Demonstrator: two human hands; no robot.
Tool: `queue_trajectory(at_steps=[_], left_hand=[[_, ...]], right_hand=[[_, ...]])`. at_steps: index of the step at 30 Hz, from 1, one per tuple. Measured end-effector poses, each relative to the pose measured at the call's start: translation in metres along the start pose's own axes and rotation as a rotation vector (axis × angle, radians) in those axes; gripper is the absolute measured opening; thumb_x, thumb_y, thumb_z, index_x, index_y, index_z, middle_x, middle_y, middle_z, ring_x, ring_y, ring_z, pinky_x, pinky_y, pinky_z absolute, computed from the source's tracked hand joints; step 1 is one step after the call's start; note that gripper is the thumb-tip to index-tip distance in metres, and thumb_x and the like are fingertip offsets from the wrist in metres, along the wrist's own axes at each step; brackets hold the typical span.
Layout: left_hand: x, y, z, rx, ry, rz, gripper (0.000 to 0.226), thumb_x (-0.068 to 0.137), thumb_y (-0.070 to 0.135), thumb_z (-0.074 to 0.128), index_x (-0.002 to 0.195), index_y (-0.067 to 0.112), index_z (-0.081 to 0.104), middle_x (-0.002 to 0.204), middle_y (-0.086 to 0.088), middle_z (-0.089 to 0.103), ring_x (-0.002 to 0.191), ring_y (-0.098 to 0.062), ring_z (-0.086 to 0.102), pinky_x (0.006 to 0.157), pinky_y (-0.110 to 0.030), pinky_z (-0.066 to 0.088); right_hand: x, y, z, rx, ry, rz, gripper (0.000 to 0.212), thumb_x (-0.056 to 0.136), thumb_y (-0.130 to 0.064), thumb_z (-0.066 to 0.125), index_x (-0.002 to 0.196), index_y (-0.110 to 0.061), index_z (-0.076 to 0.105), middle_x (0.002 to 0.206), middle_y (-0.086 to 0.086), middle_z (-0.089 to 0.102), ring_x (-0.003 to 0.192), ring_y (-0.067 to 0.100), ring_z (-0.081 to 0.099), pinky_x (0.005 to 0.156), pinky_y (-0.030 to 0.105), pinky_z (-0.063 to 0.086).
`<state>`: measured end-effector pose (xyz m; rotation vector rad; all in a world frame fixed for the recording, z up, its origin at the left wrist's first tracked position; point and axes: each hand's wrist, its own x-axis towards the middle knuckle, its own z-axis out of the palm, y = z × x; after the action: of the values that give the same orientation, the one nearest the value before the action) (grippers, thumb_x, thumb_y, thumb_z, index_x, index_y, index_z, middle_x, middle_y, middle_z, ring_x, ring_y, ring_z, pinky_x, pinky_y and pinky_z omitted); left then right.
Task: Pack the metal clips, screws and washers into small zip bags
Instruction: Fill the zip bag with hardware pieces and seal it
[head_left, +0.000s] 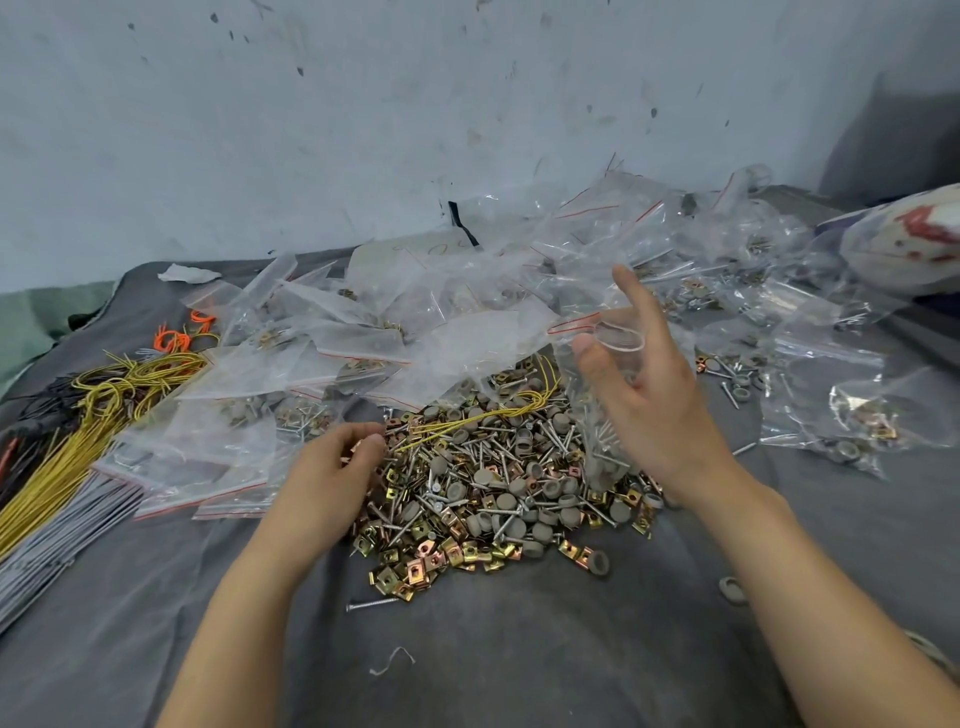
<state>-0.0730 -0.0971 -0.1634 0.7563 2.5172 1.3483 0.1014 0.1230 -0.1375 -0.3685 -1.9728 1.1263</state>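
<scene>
Clear filled bags (857, 421) crowd the right, yet a big heap of loose parts (498, 488) sits unpacked at centre; left hand (343, 462) pinches clips (360, 446) there, right hand (654, 395) grips an open bag (597, 436)

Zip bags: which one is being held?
The bag hanging from the right hand, mouth held open over the pile; all others lie on the cloth.
</scene>
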Motion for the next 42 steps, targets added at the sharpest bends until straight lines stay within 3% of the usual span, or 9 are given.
queue_trajectory(at_steps=[4, 7, 15, 23, 26, 33, 35, 39, 42], left_hand=[[-0.002, -0.002, -0.003, 0.259, 0.030, 0.062, 0.023, 0.098, 0.007, 0.051, 0.112, 0.019, 0.064, 0.099, 0.002, 0.065, 0.081, -0.007, 0.058, 0.069, -0.021, 0.041], [-0.004, -0.003, -0.004, 0.428, -0.045, 0.068, 0.038, 0.091, -0.004, 0.047, 0.119, 0.014, 0.065, 0.114, -0.003, 0.066, 0.099, -0.017, 0.059, 0.087, -0.025, 0.043], [-0.005, -0.001, 0.002, 0.632, -0.086, 0.065, 0.031, 0.094, 0.039, 0.060, 0.121, 0.024, 0.063, 0.120, -0.002, 0.064, 0.111, -0.023, 0.060, 0.097, -0.040, 0.049], [-0.005, 0.000, 0.005, 0.662, -0.040, 0.087, 0.027, 0.095, 0.036, 0.057, 0.113, 0.019, 0.066, 0.112, -0.005, 0.065, 0.104, -0.025, 0.060, 0.092, -0.042, 0.050], [-0.003, -0.002, 0.003, 0.603, -0.016, 0.086, 0.016, 0.094, 0.033, 0.059, 0.102, 0.020, 0.066, 0.098, 0.000, 0.067, 0.095, -0.021, 0.063, 0.085, -0.039, 0.052], [0.000, -0.002, -0.008, 0.359, 0.175, 0.086, 0.009, 0.097, 0.025, 0.058, 0.088, 0.025, 0.060, 0.078, 0.006, 0.067, 0.071, -0.007, 0.059, 0.063, -0.033, 0.044], [0.000, 0.008, -0.009, 0.270, 0.245, 0.122, 0.010, 0.097, 0.025, 0.057, 0.088, 0.027, 0.059, 0.081, 0.006, 0.068, 0.073, -0.005, 0.058, 0.064, -0.031, 0.040], [-0.004, 0.044, -0.003, -0.190, 0.169, 0.162, 0.009, 0.096, 0.018, 0.061, 0.094, 0.025, 0.066, 0.084, 0.001, 0.071, 0.077, -0.010, 0.066, 0.070, -0.022, 0.052], [-0.009, 0.065, 0.004, -0.366, 0.047, 0.226, 0.016, 0.096, 0.009, 0.060, 0.102, 0.020, 0.070, 0.090, 0.003, 0.074, 0.079, -0.004, 0.068, 0.072, -0.015, 0.054]], right_hand=[[-0.001, 0.000, -0.001, -0.003, -0.001, -0.017, 0.075, 0.087, -0.079, 0.048, 0.152, -0.054, 0.020, 0.118, -0.054, 0.047, 0.106, -0.022, 0.056, 0.078, 0.000, 0.043], [-0.001, 0.001, 0.000, -0.008, -0.004, -0.016, 0.075, 0.089, -0.076, 0.049, 0.153, -0.050, 0.021, 0.115, -0.058, 0.045, 0.107, -0.025, 0.053, 0.079, -0.006, 0.037], [0.000, 0.001, 0.001, -0.010, -0.012, -0.009, 0.074, 0.089, -0.076, 0.049, 0.153, -0.051, 0.020, 0.115, -0.059, 0.043, 0.102, -0.023, 0.056, 0.075, -0.003, 0.039], [-0.001, 0.002, 0.004, -0.023, -0.051, 0.001, 0.074, 0.090, -0.075, 0.048, 0.153, -0.053, 0.017, 0.116, -0.059, 0.042, 0.113, -0.023, 0.052, 0.079, -0.001, 0.041], [-0.002, 0.000, 0.003, -0.038, -0.056, 0.001, 0.073, 0.090, -0.076, 0.047, 0.152, -0.055, 0.016, 0.116, -0.058, 0.043, 0.113, -0.022, 0.052, 0.079, -0.001, 0.042], [-0.006, -0.002, 0.003, -0.039, -0.076, 0.014, 0.074, 0.088, -0.077, 0.046, 0.153, -0.055, 0.016, 0.130, -0.040, 0.046, 0.104, -0.008, 0.058, 0.087, 0.025, 0.044], [-0.007, -0.001, 0.003, -0.047, -0.089, 0.021, 0.072, 0.091, -0.075, 0.047, 0.152, -0.057, 0.014, 0.128, -0.043, 0.041, 0.120, -0.007, 0.053, 0.094, 0.019, 0.040], [-0.008, 0.000, 0.005, -0.072, -0.119, 0.012, 0.071, 0.091, -0.076, 0.047, 0.150, -0.059, 0.013, 0.125, -0.043, 0.043, 0.121, -0.019, 0.047, 0.085, 0.001, 0.036], [-0.009, 0.001, 0.008, -0.091, -0.146, -0.010, 0.077, 0.088, -0.078, 0.049, 0.152, -0.056, 0.013, 0.135, -0.035, 0.047, 0.129, -0.020, 0.039, 0.098, 0.007, 0.037]])
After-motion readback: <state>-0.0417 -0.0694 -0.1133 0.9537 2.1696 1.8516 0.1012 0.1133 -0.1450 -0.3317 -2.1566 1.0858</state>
